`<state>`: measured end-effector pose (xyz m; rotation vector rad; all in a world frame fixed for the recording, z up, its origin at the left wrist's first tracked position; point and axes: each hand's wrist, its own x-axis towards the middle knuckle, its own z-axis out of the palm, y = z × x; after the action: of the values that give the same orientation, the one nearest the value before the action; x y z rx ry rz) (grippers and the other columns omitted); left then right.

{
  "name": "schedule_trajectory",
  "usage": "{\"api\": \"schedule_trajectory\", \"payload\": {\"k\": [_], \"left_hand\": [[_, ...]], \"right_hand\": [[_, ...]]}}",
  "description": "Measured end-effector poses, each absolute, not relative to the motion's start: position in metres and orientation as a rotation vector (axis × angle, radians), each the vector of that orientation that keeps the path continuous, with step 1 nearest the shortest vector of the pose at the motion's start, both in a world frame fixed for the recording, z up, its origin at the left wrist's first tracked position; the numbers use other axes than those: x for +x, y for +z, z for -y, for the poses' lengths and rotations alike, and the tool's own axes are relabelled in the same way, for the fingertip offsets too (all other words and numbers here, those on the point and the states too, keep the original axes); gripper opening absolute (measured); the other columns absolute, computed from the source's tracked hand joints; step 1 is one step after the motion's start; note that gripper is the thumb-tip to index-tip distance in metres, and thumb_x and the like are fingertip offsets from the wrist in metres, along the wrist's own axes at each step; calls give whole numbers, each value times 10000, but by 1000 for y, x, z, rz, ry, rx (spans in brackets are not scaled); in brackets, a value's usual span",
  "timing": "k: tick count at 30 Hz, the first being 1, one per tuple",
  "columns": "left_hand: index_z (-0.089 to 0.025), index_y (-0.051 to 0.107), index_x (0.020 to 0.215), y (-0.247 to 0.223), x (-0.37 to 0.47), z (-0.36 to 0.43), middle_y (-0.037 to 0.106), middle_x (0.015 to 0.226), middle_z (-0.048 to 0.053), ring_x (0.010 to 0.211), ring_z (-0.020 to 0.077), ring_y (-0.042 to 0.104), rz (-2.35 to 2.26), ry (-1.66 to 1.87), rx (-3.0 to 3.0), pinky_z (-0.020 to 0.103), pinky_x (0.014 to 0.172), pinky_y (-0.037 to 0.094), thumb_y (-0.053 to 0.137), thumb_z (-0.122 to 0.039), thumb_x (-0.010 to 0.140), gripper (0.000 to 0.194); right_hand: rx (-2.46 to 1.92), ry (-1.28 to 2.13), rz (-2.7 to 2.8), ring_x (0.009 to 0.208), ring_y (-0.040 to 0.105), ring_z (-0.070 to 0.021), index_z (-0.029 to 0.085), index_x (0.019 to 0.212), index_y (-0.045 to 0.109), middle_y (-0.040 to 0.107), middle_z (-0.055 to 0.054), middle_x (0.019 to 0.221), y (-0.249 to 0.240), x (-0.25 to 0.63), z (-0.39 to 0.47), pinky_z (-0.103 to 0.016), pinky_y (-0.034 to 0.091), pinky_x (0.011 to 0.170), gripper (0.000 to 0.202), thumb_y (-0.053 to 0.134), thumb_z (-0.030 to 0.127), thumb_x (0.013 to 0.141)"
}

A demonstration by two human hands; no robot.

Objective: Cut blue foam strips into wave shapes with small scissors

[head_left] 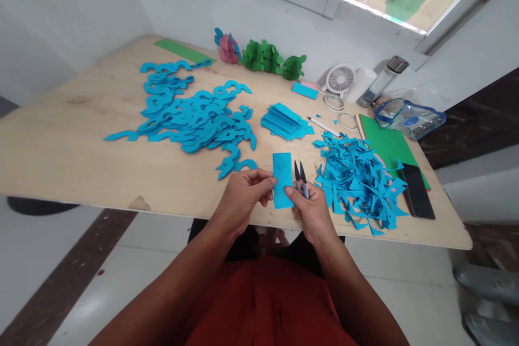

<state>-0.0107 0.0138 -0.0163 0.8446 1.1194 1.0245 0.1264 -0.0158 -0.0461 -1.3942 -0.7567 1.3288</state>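
A blue paper rectangle [283,173] is held upright between my two hands, just above the table's front edge. My left hand [250,190] pinches its left edge between thumb and fingers. My right hand [310,203] grips its lower right edge with the thumb and also carries a pair of scissors [300,177], dark blades pointing away from me. Beyond the paper lies a stack of blue paper rectangles [284,120]. A heap of curved blue paper cutouts [194,119] spreads to the left, and a pile of blue paper scraps [357,178] lies right of my right hand.
Along the wall stand green paper ornaments [270,57], a pink and blue one [229,48], a small white fan [340,79] and a bottle [383,81]. A clear pouch [413,119], green sheets [385,140] and a phone [417,194] occupy the right end. A white pen [324,126] lies mid-table.
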Motion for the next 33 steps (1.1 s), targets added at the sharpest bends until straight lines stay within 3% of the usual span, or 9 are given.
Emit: {"api": "schedule_trajectory", "payload": {"k": [33], "left_hand": [[-166, 622, 564, -12, -8, -18, 558, 492, -25, 475, 97, 490, -1037, 942, 784, 218, 442, 360, 757, -246, 586, 158]], "right_hand": [[-1356, 1373, 743, 370, 174, -36, 206, 600, 465, 273, 129, 443, -36, 136, 17, -200, 123, 362, 359, 783, 372, 604]]}}
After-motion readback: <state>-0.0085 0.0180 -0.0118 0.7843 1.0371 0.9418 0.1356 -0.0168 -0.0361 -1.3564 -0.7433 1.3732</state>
